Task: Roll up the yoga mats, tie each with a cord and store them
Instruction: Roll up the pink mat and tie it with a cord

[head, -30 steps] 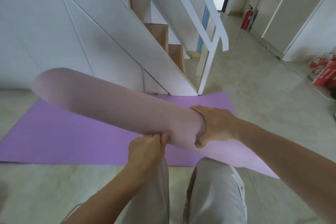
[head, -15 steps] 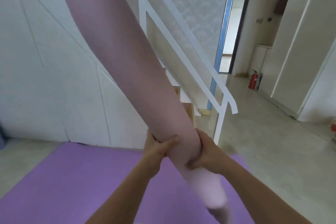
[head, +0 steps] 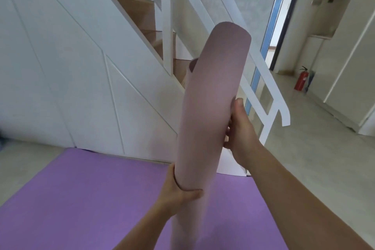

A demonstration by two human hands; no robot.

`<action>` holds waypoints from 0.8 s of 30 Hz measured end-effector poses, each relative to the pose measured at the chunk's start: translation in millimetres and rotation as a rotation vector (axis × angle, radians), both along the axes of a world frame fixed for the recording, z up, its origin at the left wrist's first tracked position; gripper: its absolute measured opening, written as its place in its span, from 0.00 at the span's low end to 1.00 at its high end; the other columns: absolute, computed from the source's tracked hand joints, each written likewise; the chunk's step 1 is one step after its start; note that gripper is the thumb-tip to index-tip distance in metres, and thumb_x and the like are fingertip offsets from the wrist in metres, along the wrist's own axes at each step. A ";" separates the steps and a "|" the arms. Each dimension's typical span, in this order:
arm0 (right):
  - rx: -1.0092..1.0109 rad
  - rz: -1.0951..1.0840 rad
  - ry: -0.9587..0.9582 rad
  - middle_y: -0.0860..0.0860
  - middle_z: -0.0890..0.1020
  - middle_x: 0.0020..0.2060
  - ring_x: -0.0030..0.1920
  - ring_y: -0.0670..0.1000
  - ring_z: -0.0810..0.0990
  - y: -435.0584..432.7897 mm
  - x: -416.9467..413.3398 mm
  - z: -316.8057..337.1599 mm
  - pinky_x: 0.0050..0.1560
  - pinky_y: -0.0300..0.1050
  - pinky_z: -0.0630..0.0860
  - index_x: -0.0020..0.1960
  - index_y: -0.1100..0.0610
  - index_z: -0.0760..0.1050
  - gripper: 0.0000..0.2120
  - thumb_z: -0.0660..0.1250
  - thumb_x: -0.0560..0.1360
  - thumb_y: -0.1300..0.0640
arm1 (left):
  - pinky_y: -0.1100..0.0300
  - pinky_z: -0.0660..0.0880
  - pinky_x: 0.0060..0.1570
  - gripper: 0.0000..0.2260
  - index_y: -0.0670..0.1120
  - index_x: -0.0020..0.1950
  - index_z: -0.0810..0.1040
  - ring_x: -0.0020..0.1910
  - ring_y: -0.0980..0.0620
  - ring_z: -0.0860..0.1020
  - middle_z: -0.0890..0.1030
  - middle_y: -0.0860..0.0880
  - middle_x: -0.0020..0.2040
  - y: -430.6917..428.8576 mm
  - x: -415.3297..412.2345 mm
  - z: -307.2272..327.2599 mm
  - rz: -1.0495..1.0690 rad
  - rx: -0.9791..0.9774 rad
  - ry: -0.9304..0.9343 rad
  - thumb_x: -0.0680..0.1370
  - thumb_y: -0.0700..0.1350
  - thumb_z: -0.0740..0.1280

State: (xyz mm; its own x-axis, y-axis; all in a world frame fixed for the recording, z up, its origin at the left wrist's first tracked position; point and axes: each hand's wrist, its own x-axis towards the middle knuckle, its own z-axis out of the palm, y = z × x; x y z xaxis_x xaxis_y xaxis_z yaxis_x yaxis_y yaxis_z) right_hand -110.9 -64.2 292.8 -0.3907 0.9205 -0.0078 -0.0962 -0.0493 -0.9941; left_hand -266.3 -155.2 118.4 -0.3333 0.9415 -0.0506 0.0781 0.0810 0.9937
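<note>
Holding the rolled pink mat [head: 211, 107] upright with left hand [head: 178, 195] curled round low and right hand [head: 241, 134] clasping higher, likely to stop uncoiling before tying

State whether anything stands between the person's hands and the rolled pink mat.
Nothing visible does. The left hand grips the rolled pink mat low down and the right hand holds it higher up, both in direct contact. It is held nearly upright above the purple mat, which lies flat on the floor.
</note>
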 end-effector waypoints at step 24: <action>0.085 -0.168 0.274 0.52 0.84 0.56 0.59 0.49 0.82 -20.7 -35.5 -13.3 0.57 0.46 0.76 0.64 0.55 0.78 0.35 0.45 0.79 0.33 | 0.60 0.78 0.55 0.50 0.68 0.70 0.58 0.62 0.65 0.74 0.71 0.64 0.66 -5.9 -2.0 58.4 -0.030 0.239 0.062 0.55 0.52 0.81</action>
State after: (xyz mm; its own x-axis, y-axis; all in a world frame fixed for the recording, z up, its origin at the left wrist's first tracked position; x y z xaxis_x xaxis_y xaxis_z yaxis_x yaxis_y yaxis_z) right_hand -146.5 -84.9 279.5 -0.2105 0.9650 0.1561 -0.3600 0.0719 -0.9302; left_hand -268.3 -161.1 176.7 -0.3006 0.9338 0.1943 0.1384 -0.1588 0.9776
